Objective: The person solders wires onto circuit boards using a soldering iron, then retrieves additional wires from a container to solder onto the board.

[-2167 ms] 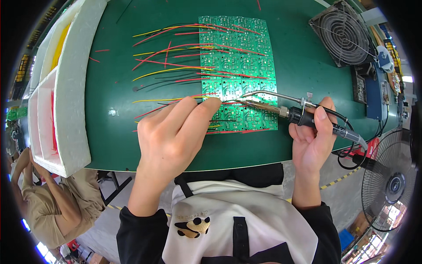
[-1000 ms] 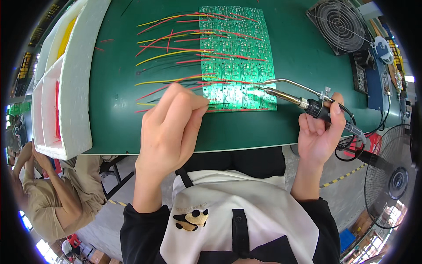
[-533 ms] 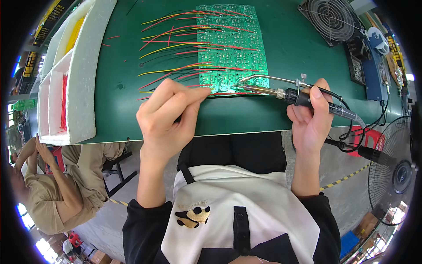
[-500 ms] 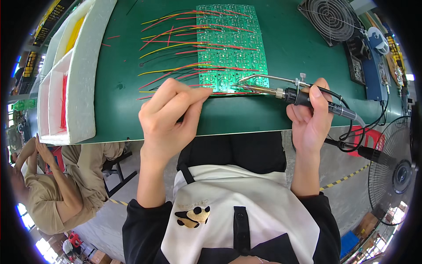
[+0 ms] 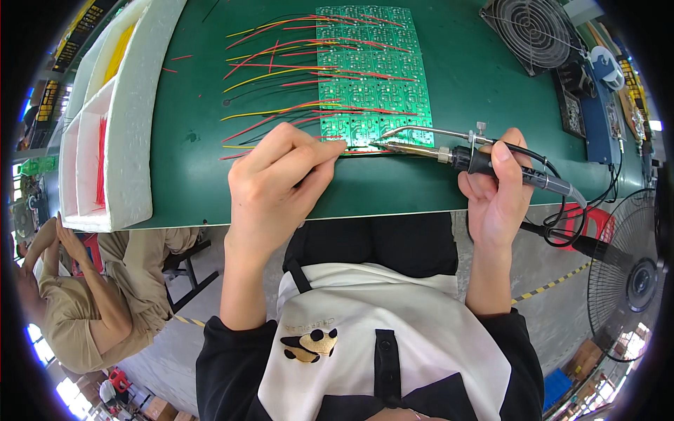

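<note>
A green panel of circuit boards [image 5: 379, 91] lies on the table, with red, black and yellow wires [image 5: 281, 76] lying across it and trailing off its left side. My left hand [image 5: 284, 179] is closed in a pinch at the panel's near left corner, gripping a thin wire whose colour the fingertips hide. A soldering iron [image 5: 470, 160] with a thin metal tube clamped above it is in my right hand [image 5: 497, 186], fingers wrapped round its handle. Its tip points left and meets the panel's near row, close to my left fingertips.
At the left stands a white foam tray [image 5: 133, 154] holding red and yellow wires. A square fan [image 5: 530, 35] and a blue box [image 5: 604, 105] with cables sit at the right. Beyond the table edge are a standing fan [image 5: 635, 277] and, at left, another person [image 5: 91, 302].
The panel has shifted slightly to the right, along with my left hand. The iron's tip has moved a little left and down, nearer my left fingertips.
</note>
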A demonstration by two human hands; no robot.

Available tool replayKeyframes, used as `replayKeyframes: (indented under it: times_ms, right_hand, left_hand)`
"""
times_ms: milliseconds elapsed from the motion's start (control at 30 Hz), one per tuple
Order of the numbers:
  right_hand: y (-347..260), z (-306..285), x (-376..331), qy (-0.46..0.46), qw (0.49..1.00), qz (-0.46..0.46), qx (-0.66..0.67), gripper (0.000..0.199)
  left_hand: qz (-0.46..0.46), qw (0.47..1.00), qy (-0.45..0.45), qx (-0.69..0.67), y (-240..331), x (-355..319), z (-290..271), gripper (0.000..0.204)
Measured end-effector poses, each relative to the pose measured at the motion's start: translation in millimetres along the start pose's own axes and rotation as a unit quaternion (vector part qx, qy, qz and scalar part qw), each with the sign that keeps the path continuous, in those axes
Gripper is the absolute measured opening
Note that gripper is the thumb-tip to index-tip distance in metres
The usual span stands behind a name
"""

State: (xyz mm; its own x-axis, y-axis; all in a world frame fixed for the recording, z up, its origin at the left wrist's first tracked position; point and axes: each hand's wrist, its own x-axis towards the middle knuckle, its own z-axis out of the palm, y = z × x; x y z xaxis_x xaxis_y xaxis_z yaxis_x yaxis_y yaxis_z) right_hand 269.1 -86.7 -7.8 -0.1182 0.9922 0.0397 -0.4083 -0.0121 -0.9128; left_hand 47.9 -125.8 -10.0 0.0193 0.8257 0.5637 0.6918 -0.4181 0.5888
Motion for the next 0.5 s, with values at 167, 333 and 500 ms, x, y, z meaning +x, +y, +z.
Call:
replayKeyframes:
  times_ms: [167,333,500]
  right_hand:
    - [-0.4,0.6,0.8,-0.007,1.000,-0.005,-0.006,0.026]
    - [-0.7,2.0,0.5,-0.007,1.000,-0.006,-0.007,0.026]
    - [-0.7,8.8,0.5,0.015,0.998,-0.014,-0.061,0.026]
  left_hand:
    - [-0.007,1.000,0.001,0.008,0.0,0.4,0.5,0.014]
    - [-0.009,1.000,-0.004,0.024,1.7,0.3,-1.7,0.014]
    - [-0.013,1.000,0.000,0.028,2.3,-0.2,-1.2,0.015]
